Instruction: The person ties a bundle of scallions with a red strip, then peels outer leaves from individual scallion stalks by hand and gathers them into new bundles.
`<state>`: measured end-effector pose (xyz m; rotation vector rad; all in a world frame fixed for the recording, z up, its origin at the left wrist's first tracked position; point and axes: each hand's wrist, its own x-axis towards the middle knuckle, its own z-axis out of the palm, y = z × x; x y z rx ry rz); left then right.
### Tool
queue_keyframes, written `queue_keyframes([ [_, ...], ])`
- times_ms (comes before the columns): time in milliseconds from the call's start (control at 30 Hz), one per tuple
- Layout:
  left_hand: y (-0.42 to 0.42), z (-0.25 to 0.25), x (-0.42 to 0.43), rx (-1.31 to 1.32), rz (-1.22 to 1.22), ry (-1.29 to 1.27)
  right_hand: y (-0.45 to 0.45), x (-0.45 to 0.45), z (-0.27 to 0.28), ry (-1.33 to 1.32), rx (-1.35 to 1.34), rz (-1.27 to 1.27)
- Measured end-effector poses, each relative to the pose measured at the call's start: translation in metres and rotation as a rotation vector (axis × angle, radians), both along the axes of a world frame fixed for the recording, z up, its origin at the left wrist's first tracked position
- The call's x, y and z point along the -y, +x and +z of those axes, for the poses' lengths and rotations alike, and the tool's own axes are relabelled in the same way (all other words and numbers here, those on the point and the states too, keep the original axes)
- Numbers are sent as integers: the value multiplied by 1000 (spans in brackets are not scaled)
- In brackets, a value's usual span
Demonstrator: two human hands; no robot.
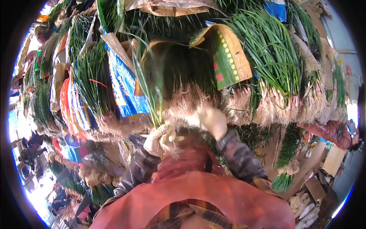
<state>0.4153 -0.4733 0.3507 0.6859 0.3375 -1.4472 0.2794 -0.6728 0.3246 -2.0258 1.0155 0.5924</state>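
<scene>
My left hand (164,138), in a pale glove, is closed around the root end of a few green onions (152,91). Their long leaves rise above it, and some roots hang below the fingers. My right hand (212,119), also gloved, is at the shaggy roots of a large pile of green onions (187,100) in front of me. Motion smears its fingers, so their grip does not show. Cardboard with a green printed face (228,57) leans over the pile's right side.
More bundled green onions (274,57) stand to the right, roots toward me. On the left are other bundles (91,76) and a blue-and-white sack (126,87). A small bundle (286,173) lies low on the right. A person's red sleeve (324,133) shows at right.
</scene>
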Motion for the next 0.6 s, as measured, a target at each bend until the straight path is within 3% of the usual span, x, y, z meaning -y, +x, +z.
queue_keyframes([
  [33, -3, 1, 2, -22, -8, 3, 17, 1, -17, -93, 418, -233],
  [67, -4, 0, 1, -52, -28, -53, 41, 6, -54, -98, 402, -303],
  [100, -8, 5, 2, -49, -26, -45, 67, 15, -64, -181, 123, -128],
  [167, -11, 16, 10, -54, 127, 0, 84, 22, -80, -98, 76, -186],
  [233, -3, 15, 5, 12, 120, 54, 70, 25, -94, 410, 524, -655],
  [300, 1, 11, 12, 31, 46, 136, 36, 34, -50, 877, 635, -923],
  [367, 1, 1, 20, 150, -78, 262, 17, 25, -70, 620, 530, -752],
  [433, -11, -10, 29, 154, -27, 312, 8, 24, -54, 86, 71, -463],
  [467, -12, -11, 31, 107, -30, 362, 4, 20, -46, -117, 62, -560],
  [567, -18, -10, 29, 167, -51, 319, -17, 6, -29, -320, 292, -279],
  [600, -19, 2, 30, 203, -82, 307, -21, -9, -12, -262, 349, -345],
])
